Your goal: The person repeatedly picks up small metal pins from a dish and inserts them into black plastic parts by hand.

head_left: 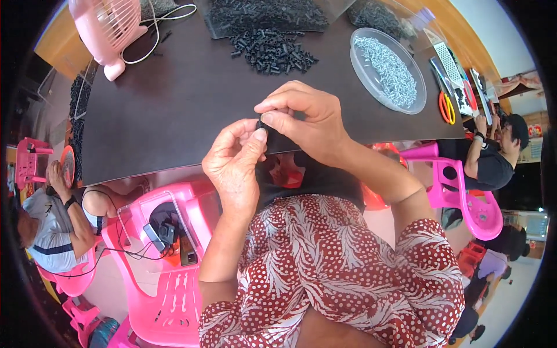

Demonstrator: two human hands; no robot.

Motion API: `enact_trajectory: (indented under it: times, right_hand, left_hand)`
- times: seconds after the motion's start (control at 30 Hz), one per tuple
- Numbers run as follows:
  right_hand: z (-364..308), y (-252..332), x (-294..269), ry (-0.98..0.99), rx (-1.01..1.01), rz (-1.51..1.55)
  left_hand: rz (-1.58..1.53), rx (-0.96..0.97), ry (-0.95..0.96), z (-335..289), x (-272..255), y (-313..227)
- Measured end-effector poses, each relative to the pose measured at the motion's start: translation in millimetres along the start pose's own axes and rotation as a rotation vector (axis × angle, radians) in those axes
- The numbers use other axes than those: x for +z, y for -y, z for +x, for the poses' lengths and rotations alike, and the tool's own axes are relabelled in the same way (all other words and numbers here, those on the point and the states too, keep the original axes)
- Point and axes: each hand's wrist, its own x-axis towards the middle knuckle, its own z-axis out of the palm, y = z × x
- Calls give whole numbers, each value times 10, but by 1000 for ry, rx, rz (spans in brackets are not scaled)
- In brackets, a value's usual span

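Note:
Over the table's near edge, both my hands meet around a small black plastic part (261, 121). My left hand (235, 155) pinches it from below with thumb and forefinger. My right hand (312, 119) closes on it from the other side, thumb and fingertips together. Fingers cover most of the part, so its shape is hard to make out. Just beyond lies a loose pile of small black plastic parts (272, 53). A round clear plastic dish (366, 87) of small silvery screws (390, 71) stands to the right.
A clear bag of black parts (267, 14) lies behind the pile. At far left stands a pink fan (109, 35) with a white cord. Orange-handled scissors (446, 108) are at the right edge. A pink chair (168, 290) is at my left; other people sit on both sides.

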Motion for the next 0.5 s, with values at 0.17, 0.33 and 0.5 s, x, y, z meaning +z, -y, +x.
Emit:
enact_trajectory:
  times: [0.17,0.33,0.5]
  right_hand:
    - [14,34,-12,19,6,-33]
    - [0,15,1,7,22,-15]
    - [-32,-17,22,2,15,19]
  left_hand:
    - [89,88,-10,-14,16,12]
    - [6,13,41,-7,2,-16]
    - [-58,-122,58,37,-14,-33]
